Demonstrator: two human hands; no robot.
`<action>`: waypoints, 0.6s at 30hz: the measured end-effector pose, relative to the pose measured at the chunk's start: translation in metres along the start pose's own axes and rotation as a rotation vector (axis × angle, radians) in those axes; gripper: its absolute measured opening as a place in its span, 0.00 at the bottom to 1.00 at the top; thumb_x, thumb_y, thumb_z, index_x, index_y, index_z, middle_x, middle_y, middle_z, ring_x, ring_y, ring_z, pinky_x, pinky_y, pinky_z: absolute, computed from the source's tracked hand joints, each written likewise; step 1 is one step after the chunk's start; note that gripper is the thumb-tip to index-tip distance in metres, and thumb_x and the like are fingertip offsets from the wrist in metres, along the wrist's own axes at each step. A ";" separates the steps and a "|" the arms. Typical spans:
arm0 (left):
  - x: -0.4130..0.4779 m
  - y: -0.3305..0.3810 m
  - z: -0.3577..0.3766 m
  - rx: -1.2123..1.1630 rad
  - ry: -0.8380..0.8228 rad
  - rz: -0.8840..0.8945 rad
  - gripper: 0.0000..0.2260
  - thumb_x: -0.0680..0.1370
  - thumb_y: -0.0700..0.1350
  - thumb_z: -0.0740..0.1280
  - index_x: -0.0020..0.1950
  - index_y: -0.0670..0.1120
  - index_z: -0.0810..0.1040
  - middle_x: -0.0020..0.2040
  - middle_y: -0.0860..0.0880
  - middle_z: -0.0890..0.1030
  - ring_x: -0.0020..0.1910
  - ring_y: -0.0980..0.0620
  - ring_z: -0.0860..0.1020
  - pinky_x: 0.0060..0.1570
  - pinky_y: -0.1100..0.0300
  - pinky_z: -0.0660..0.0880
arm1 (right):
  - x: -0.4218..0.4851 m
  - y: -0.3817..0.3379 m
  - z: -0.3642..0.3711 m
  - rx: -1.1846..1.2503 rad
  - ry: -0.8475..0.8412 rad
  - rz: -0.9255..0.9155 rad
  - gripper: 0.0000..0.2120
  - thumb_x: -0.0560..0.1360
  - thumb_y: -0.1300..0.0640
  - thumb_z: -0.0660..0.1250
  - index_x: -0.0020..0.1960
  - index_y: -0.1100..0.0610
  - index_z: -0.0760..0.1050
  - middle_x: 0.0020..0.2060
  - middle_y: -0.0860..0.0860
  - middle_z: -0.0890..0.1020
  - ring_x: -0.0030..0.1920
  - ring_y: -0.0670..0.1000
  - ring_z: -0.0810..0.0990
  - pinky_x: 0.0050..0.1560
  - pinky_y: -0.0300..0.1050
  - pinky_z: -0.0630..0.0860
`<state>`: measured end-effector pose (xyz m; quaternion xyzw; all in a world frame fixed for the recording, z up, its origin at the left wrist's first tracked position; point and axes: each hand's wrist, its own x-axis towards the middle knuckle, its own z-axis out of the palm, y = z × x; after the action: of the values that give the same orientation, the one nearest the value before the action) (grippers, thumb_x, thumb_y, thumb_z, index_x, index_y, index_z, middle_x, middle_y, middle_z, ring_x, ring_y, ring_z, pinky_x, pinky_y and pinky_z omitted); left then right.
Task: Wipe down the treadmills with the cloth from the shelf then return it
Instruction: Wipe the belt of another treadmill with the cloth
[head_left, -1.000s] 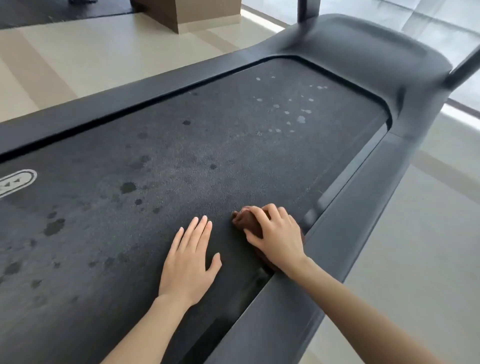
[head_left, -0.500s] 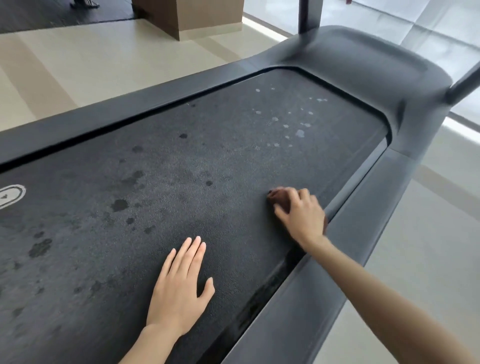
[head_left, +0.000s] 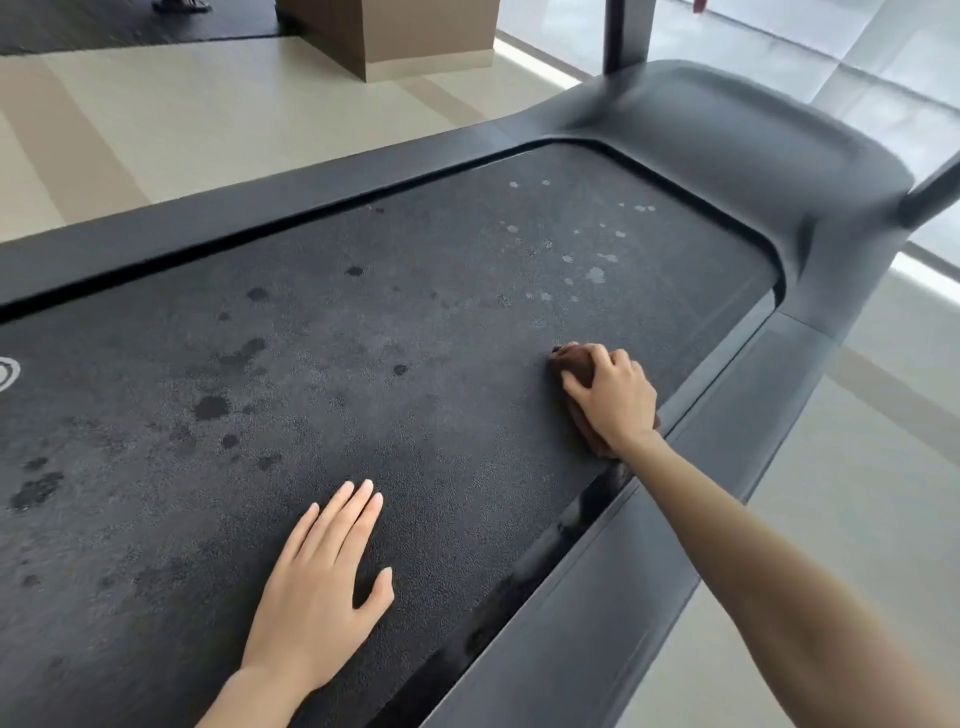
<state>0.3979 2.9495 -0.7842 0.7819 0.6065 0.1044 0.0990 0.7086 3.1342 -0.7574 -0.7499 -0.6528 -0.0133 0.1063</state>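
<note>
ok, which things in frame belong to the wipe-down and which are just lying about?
Job:
- treadmill belt, spotted dark and pale
- brown cloth, pressed on the belt
- right hand, gripping the cloth
- left hand, flat on the belt

Just there:
- brown block on the floor beyond
- dark mat, top left
- pale floor

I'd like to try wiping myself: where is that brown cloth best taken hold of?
Take the cloth by its bunched top, from above, as the right hand does. It lies wadded on the belt close to the side rail, so only its upper side is free, and a hand curled over it can press.
</note>
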 end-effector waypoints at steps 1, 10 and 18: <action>0.000 0.001 -0.001 -0.001 -0.004 -0.006 0.29 0.75 0.56 0.55 0.72 0.43 0.66 0.73 0.50 0.65 0.73 0.53 0.59 0.72 0.54 0.52 | 0.002 -0.004 0.002 0.005 0.011 0.037 0.22 0.75 0.41 0.62 0.63 0.54 0.72 0.53 0.58 0.77 0.53 0.62 0.75 0.47 0.53 0.73; -0.002 0.005 -0.006 0.027 -0.015 -0.061 0.27 0.75 0.56 0.53 0.73 0.47 0.67 0.73 0.52 0.65 0.73 0.54 0.60 0.71 0.57 0.50 | -0.062 -0.132 0.019 0.106 -0.014 -0.699 0.22 0.74 0.39 0.64 0.61 0.52 0.74 0.51 0.54 0.78 0.49 0.56 0.76 0.43 0.49 0.74; -0.001 0.004 -0.004 -0.043 0.019 -0.068 0.25 0.76 0.53 0.54 0.73 0.48 0.65 0.74 0.54 0.63 0.74 0.57 0.58 0.72 0.57 0.50 | 0.037 -0.059 0.024 0.055 0.058 -0.475 0.19 0.73 0.43 0.66 0.61 0.50 0.76 0.50 0.55 0.78 0.51 0.60 0.74 0.45 0.51 0.73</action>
<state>0.4000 2.9476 -0.7799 0.7577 0.6312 0.1214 0.1132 0.6529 3.1822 -0.7664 -0.5716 -0.8075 -0.0417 0.1396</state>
